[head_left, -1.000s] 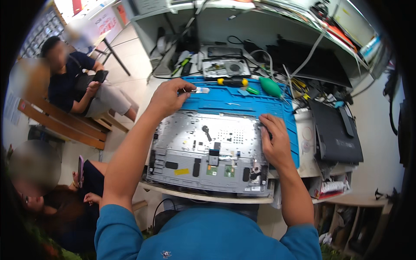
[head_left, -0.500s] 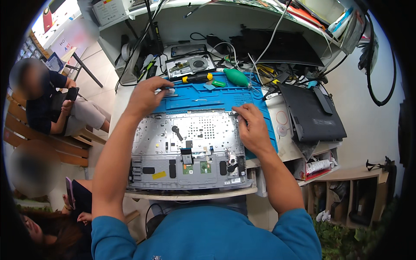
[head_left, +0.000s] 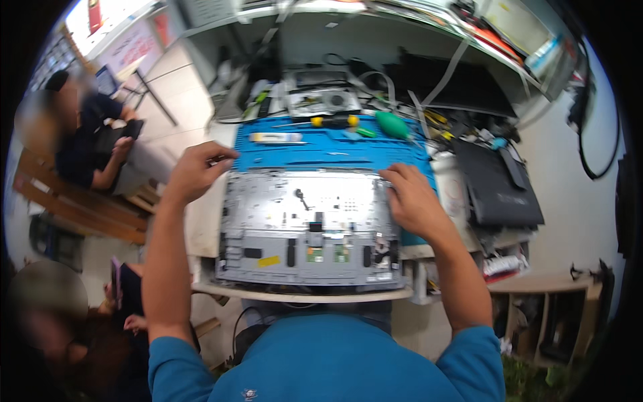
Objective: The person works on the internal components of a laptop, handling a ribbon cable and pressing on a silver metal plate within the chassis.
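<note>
A silver laptop case (head_left: 268, 208), its inner side up with small boards and cables, lies at the front of the bench. My right hand (head_left: 418, 201) has curled fingers and thumb on the case's far right corner. Just beyond its far left corner is my left hand (head_left: 194, 174), slightly blurred, fingers apart from the thumb and nothing visible in them. A blue work mat (head_left: 308, 157) extends behind the case. On it lie a pale tube-like tool (head_left: 276, 138), a yellow-and-black screwdriver (head_left: 335, 121) and a green air blower (head_left: 392, 124).
A dark laptop part (head_left: 499, 187) lies to the right, near a cluttered heap of cables and tools. A black panel (head_left: 462, 84) leans at the back beneath a shelf (head_left: 321, 13). Two people sit at the left; one person (head_left: 90, 141) holds a dark device.
My left hand has come left and nearer, off the pale tool, which now shows fully on the mat. My right hand stays at the case's corner. The whole view has shifted.
</note>
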Tool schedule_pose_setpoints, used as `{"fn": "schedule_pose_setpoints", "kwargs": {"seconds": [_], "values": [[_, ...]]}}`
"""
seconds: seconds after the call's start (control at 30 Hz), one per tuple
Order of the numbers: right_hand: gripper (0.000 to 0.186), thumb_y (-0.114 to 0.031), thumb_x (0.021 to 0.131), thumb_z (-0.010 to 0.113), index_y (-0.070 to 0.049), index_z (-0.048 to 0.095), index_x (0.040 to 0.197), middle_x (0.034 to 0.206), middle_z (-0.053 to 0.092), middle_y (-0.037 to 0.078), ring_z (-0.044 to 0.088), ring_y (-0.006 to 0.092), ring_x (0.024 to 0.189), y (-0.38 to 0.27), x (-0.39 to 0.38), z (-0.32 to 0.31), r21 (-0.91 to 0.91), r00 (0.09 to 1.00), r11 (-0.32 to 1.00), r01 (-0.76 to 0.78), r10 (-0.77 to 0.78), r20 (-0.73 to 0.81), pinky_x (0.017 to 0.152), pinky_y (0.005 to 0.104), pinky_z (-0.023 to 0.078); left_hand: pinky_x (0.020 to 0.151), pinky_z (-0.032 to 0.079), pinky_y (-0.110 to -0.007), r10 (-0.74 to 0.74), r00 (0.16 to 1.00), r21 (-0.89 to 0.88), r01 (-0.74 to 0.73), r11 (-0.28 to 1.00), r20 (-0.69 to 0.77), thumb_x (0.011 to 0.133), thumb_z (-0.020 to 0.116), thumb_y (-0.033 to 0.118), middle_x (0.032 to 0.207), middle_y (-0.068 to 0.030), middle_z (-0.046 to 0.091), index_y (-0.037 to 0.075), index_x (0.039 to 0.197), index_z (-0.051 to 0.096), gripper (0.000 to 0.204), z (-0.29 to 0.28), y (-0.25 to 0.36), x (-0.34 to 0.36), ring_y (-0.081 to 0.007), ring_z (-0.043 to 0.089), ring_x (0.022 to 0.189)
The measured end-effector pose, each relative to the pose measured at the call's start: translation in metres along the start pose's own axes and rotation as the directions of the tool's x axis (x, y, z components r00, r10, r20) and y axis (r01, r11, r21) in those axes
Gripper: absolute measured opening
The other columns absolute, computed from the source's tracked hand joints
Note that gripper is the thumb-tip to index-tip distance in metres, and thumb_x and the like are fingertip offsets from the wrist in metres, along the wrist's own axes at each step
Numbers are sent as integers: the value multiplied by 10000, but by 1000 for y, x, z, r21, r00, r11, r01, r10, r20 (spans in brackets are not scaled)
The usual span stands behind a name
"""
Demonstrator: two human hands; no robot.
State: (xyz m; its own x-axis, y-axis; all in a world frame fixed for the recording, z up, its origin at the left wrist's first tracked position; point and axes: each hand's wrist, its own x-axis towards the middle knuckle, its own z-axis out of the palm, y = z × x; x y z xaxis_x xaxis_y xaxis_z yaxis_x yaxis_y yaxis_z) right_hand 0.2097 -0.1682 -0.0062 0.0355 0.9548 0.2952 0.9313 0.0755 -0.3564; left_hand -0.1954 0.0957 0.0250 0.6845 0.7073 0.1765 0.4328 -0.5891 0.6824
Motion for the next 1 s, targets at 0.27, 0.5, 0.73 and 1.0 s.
{"fn": "schedule_pose_setpoints", "kwargs": {"seconds": [0.27,0.5,0.73,1.0], "values": [[377,-12,953,663,-24,782,1310,1269,706,145,613,373,1231,-10,18,18,-138,999,990,-7,14,51,1086,494,502,865,585,-356,-14,999,42,12,999,41,990,737,35,1084,-95,794,29,1169,844,209,9,5,-4,-202,741,972],[331,-12,928,653,-37,787,1229,1204,698,149,618,370,1205,0,17,23,-142,1000,990,-17,17,-4,1044,496,493,965,583,-426,-23,994,350,-17,937,110,972,728,107,1123,-113,742,79,1093,856,178,34,17,-3,-324,731,1092],[341,-13,889,632,-49,789,1190,1159,714,134,638,359,1176,2,37,32,-104,1000,994,25,-23,20,1027,484,487,949,597,-436,-39,985,329,-18,944,166,902,713,131,1080,-138,763,54,1051,850,217,26,10,3,-342,745,1042],[348,-31,896,658,-47,812,1207,1182,730,120,647,333,1189,-24,49,45,-21,982,985,171,-173,-77,1060,476,482,855,594,-420,-130,953,247,61,967,274,819,651,121,995,-179,784,8,1037,828,302,24,17,31,-341,744,920]]}}
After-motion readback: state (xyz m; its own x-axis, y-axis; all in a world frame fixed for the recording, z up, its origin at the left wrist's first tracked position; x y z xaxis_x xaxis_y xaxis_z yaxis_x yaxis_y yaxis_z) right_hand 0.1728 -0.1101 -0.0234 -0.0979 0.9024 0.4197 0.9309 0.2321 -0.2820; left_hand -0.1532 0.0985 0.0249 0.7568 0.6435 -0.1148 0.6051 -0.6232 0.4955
